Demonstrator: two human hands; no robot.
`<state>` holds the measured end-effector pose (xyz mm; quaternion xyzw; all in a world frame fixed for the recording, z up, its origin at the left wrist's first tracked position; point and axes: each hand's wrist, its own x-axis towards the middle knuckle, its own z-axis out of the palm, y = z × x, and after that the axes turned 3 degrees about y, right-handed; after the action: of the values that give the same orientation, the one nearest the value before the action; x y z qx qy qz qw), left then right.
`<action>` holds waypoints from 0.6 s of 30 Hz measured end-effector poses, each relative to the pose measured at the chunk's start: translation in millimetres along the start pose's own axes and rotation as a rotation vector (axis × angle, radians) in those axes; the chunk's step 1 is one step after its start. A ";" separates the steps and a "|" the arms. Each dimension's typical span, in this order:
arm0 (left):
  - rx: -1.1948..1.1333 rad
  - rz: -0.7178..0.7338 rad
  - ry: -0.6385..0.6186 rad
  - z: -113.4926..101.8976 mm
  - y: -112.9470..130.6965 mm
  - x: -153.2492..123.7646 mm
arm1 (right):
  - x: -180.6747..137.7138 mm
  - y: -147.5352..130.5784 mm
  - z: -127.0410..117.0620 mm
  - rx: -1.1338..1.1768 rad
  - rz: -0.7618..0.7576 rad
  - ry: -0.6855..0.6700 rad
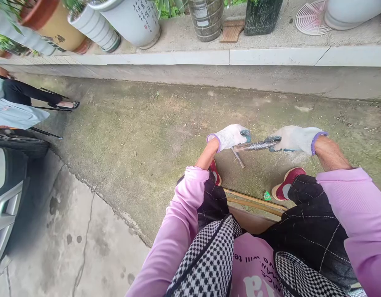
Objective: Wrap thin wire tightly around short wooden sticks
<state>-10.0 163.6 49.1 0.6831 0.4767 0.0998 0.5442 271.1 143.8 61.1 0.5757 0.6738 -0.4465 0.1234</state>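
Note:
Both my hands wear white work gloves with purple cuffs. My left hand [230, 136] is closed on one end of a small silvery fish [257, 145] and on a thin grey blade or stick [237, 157] that points down toward the ground. My right hand [294, 139] is closed on the other end of the fish. The fish is held level above the mossy concrete, in front of my knees. My red shoes [286, 182] rest on the ground just below.
A raised kerb [209, 57] at the back carries several plant pots [128, 18] and a white fan grille [311, 18]. Another seated person's legs [26, 97] and a vehicle's edge [4, 198] are at the left. A small green scrap [267, 196] lies by my foot.

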 end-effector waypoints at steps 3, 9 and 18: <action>-0.113 -0.038 0.026 -2.9 4.2 -1.6 | -7.5 6.2 -2.5 0.186 -0.021 -0.076; -0.350 -0.120 0.072 -13.6 26.6 -5.0 | -17.2 6.6 -9.4 0.421 -0.067 -0.012; -0.455 -0.175 0.033 -14.1 13.6 6.1 | -19.3 5.0 -14.1 0.560 -0.113 0.033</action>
<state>-8.6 178.0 63.6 0.4972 0.5081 0.1684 0.6828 286.3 141.1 80.0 0.5562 0.5573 -0.6117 -0.0765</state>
